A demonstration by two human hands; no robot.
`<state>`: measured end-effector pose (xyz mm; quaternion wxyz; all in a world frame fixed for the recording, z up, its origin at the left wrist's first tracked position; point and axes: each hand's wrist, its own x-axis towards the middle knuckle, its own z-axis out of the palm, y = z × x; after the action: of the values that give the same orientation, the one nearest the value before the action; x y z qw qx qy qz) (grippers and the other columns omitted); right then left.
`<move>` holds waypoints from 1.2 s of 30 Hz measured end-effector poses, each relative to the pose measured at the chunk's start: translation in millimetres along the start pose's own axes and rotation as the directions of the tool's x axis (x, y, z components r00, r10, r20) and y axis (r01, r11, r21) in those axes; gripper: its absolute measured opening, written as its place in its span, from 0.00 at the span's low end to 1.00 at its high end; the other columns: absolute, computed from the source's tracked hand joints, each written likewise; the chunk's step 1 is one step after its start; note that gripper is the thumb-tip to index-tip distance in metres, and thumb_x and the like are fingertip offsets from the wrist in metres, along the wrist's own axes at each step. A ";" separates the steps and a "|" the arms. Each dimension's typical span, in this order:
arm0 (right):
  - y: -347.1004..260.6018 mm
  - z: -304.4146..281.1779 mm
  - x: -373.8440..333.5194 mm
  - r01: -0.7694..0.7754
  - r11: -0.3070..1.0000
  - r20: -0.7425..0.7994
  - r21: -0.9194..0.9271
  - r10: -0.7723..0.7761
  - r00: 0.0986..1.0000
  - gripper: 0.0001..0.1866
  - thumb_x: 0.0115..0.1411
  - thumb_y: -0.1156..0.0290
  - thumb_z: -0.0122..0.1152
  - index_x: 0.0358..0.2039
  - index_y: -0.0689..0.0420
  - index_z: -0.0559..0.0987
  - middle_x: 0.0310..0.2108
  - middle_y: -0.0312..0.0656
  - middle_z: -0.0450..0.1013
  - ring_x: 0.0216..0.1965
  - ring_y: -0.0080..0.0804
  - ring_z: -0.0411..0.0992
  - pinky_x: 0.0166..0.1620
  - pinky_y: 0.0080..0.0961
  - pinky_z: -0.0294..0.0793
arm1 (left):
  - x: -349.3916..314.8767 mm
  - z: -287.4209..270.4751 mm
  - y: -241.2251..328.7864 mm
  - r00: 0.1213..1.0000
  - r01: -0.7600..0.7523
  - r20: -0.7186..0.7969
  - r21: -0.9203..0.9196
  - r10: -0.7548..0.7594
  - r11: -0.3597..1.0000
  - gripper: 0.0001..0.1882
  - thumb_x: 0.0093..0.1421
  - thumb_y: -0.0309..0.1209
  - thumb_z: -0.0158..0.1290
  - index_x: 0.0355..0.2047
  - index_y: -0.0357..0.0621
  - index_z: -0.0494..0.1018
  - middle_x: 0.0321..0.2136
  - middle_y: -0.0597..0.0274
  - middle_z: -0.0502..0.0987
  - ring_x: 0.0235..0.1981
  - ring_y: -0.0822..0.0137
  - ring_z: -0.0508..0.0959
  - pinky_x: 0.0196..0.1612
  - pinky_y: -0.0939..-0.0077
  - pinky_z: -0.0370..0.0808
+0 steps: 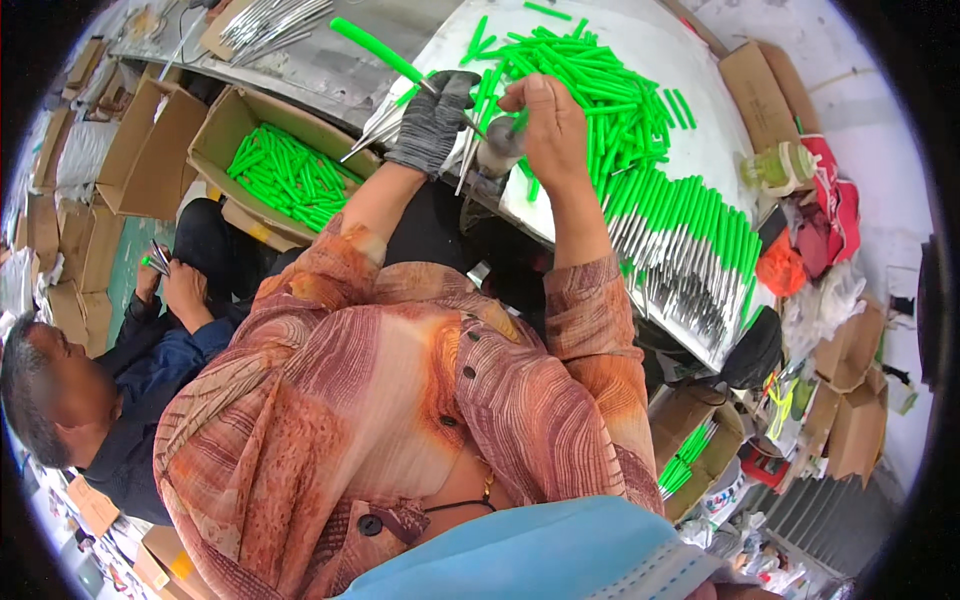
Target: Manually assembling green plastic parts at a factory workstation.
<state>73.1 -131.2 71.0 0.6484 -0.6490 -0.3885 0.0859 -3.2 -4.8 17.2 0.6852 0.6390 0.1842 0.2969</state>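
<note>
My left hand (428, 128), in a grey knit glove, is closed round a thin metal rod with a long green sleeve (375, 46) sticking out up and to the left. More metal rods (372, 136) show beside and below that glove; I cannot tell which of them it grips. My bare right hand (552, 125) has curled fingers over the table's near edge, beside a round grey metal piece (502, 140). What those fingers hold, if anything, is hidden. Behind both hands lies a heap of loose green sleeves (590, 85). Green-handled metal rods (690, 240) lie in rows to the right.
A cardboard box of green sleeves (285, 175) stands left of my arms. Bare metal rods (270, 25) lie at the far left of the table. A co-worker (150, 390) sits at left, holding rods. A bottle (778, 168) and bags (830, 205) are at right.
</note>
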 end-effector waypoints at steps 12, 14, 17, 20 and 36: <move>-28.4 -121.4 -27.3 -0.223 0.872 -0.491 -0.436 -0.023 0.871 0.18 0.61 0.62 0.46 0.49 0.57 0.69 0.35 0.47 0.74 0.36 0.35 0.72 0.41 0.26 0.69 | 16.4 45.1 -32.9 0.982 -0.186 0.106 0.415 0.156 0.890 0.18 0.55 0.44 0.52 0.35 0.41 0.72 0.29 0.55 0.76 0.32 0.62 0.75 0.37 0.71 0.70; 5.3 -226.0 -43.5 -0.250 0.333 -0.356 -0.909 -0.310 0.882 0.16 0.58 0.67 0.42 0.45 0.59 0.70 0.38 0.52 0.71 0.36 0.51 0.69 0.39 0.39 0.67 | 13.1 47.6 -14.1 0.977 -0.213 0.142 0.737 0.161 0.641 0.19 0.55 0.47 0.50 0.36 0.46 0.74 0.28 0.50 0.75 0.31 0.57 0.75 0.35 0.66 0.70; 5.3 -349.5 -93.0 -0.553 0.101 -0.552 -0.827 -0.336 0.763 0.15 0.53 0.67 0.42 0.35 0.61 0.74 0.34 0.56 0.71 0.36 0.53 0.69 0.39 0.43 0.66 | 7.4 68.8 -6.6 0.946 -0.295 0.238 0.913 0.221 0.281 0.18 0.54 0.48 0.50 0.36 0.48 0.75 0.28 0.51 0.75 0.32 0.54 0.75 0.35 0.63 0.70; 14.8 -385.2 -115.6 -0.657 0.277 -0.712 -0.701 -0.219 0.667 0.15 0.52 0.67 0.42 0.33 0.60 0.76 0.31 0.57 0.72 0.36 0.54 0.69 0.39 0.43 0.66 | 3.9 60.9 -7.7 0.966 -0.248 0.207 0.915 0.158 0.319 0.25 0.48 0.51 0.56 0.38 0.45 0.74 0.29 0.52 0.74 0.30 0.57 0.75 0.36 0.64 0.71; 53.2 -392.8 -120.4 -0.608 -0.029 -0.605 -0.793 0.157 0.781 0.19 0.53 0.60 0.46 0.37 0.64 0.72 0.35 0.60 0.70 0.40 0.57 0.68 0.43 0.44 0.66 | 2.9 -38.0 -42.2 0.921 -0.344 0.029 0.523 0.388 0.780 0.23 0.51 0.32 0.55 0.47 0.37 0.66 0.42 0.52 0.71 0.41 0.62 0.72 0.46 0.69 0.68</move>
<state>253.5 -502.1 32.2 0.0525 -0.9904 -0.0241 -0.1256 -17.7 25.8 -28.4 0.4088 0.8104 0.1571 0.3891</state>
